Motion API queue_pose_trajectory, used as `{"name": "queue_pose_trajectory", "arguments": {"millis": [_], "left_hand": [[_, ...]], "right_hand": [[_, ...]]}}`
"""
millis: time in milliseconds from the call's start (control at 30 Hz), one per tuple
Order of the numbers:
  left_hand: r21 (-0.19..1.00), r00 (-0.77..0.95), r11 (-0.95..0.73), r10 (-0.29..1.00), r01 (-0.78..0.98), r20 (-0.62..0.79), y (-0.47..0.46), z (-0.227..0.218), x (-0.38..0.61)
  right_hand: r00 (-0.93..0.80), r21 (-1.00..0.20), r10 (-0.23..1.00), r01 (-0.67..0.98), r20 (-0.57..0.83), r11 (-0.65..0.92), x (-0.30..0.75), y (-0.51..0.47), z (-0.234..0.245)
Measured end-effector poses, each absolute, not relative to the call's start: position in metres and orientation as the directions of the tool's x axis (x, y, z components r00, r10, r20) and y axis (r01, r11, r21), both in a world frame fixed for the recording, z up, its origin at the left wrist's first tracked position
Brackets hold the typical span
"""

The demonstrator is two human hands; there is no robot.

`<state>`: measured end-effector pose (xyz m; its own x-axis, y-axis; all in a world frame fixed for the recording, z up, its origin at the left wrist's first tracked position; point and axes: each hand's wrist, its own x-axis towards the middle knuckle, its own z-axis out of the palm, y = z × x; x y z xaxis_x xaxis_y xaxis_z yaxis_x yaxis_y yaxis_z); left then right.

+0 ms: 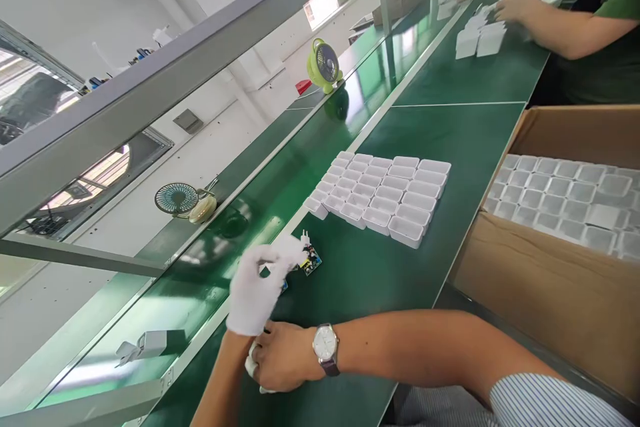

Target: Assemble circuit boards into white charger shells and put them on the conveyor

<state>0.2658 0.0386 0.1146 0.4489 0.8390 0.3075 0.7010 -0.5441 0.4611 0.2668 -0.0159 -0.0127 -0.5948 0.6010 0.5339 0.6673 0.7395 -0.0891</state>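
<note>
The left hand (255,293), in a white glove, has its grip pinched on a small white plug piece (301,241), a little blurred, with short metal prongs pointing up. It is held just above the green surface (380,273). At its 4 o'clock, touching or nearly so, is a small dark circuit board (311,260) with bright specks. The bare right hand (280,355), a watch on its wrist, sits at the glove's 6 o'clock, its grip curled tight on some white fabric (251,367). White trays (385,195) lie at 1 o'clock.
</note>
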Motion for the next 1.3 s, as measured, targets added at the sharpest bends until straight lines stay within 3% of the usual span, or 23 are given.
{"name": "queue_pose_trajectory", "arguments": {"millis": [200,300,433,667,800,1133,1300], "left_hand": [[0.562,0.083,-0.283,0.931,0.777,0.354,0.051,0.109,0.141],[0.508,-0.029,-0.176,0.929,0.843,0.369,0.040,0.090,0.089],[0.352,0.007,-0.119,0.952,0.928,0.304,0.015,0.058,0.049],[0.298,0.221,-0.281,0.950,0.912,0.219,-0.003,0.038,0.041],[0.338,0.284,-0.321,0.946,0.885,0.154,-0.005,0.040,0.044],[0.407,0.279,-0.319,0.948,0.856,0.156,-0.016,0.036,0.048],[0.445,0.363,-0.393,0.919,0.805,0.156,-0.018,0.050,0.052]], "right_hand": [[-0.633,-0.031,0.566,0.652,0.528,0.757,0.294,-0.012,0.014],[-0.579,-0.028,0.634,0.726,0.512,0.687,0.306,-0.001,0.020],[-0.491,-0.025,0.715,0.816,0.498,0.578,0.317,0.016,0.014],[-0.496,0.069,0.759,0.853,0.422,0.518,0.334,0.026,0.006],[-0.518,0.076,0.762,0.842,0.389,0.533,0.337,0.027,0.014],[-0.537,0.133,0.778,0.841,0.326,0.524,0.340,0.027,0.010],[-0.566,0.102,0.696,0.803,0.442,0.587,0.339,0.027,0.017]]}}
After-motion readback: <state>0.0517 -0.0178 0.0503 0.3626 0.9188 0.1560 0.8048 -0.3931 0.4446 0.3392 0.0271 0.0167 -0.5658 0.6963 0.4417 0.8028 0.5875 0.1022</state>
